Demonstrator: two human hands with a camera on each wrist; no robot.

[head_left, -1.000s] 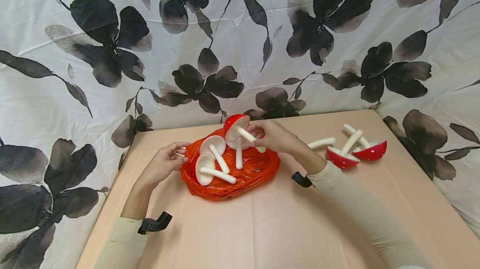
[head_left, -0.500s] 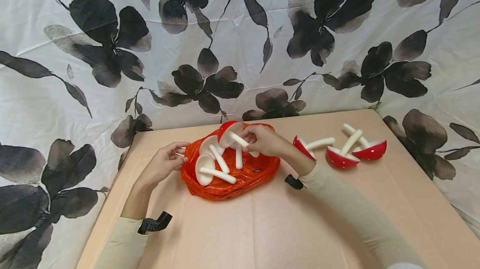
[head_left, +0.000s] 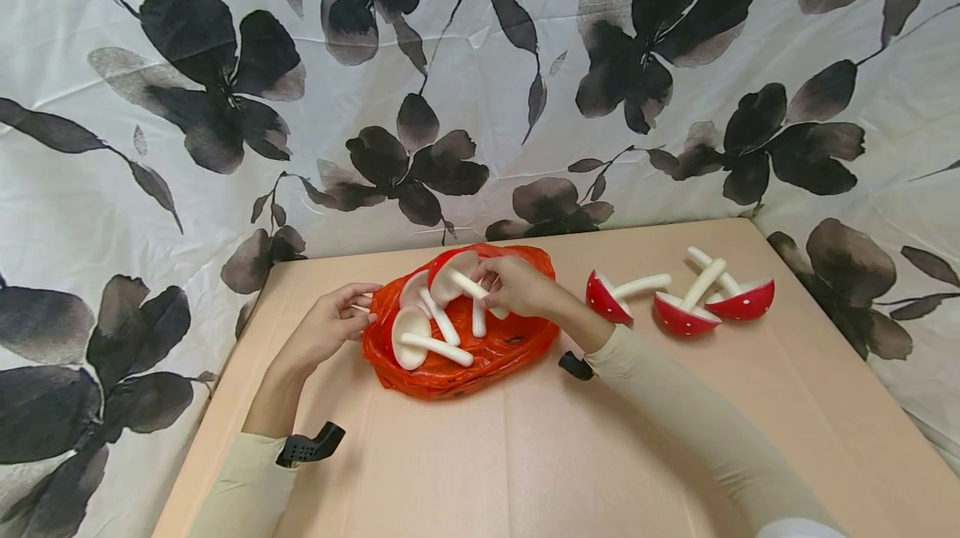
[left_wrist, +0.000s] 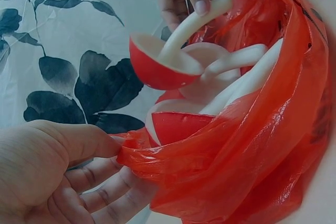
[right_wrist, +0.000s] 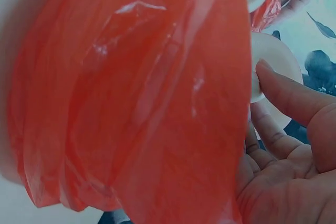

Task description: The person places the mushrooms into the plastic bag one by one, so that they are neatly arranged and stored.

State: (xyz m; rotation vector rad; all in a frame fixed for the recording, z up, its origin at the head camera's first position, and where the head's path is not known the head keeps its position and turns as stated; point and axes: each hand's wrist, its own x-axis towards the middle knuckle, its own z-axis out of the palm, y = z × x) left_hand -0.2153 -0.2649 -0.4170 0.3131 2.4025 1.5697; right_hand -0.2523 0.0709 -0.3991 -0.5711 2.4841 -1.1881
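A red plastic bag lies with its mouth open on the table, several toy mushrooms with red caps and white stems inside it. My left hand pinches the bag's left rim between thumb and fingers, clearest in the left wrist view. Over the bag's far side, my right hand holds a toy mushroom by its stem, cap toward the left. Below that cap sit other mushrooms, partly covered by the bag's folds. In the right wrist view the bag hides much of the held mushroom.
To the right of the bag lie three more toy mushrooms: one on its side, one with its stem up, and one behind it. A floral cloth hangs behind the wooden table.
My right hand has moved left and slightly down with the mushroom, bringing it in over the bag. The left hand stays at the rim.
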